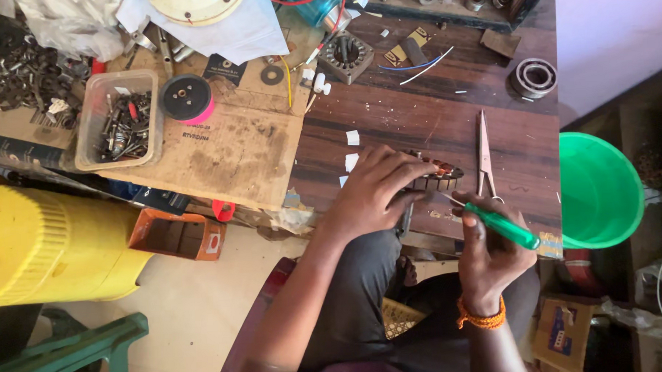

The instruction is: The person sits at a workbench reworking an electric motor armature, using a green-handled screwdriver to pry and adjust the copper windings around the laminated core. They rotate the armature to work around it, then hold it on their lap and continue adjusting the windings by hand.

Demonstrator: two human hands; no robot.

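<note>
Head view: round copper-wound stator (pixel 437 176)

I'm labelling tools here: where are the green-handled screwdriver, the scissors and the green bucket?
green-handled screwdriver (pixel 510 232), head view, middle of the green handle.
scissors (pixel 484 148), head view, on the blades.
green bucket (pixel 602 191), head view, inner wall.

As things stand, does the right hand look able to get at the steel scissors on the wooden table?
Probably yes: the steel scissors lie uncovered just beyond the right hand, though it holds a green-handled screwdriver.
</note>
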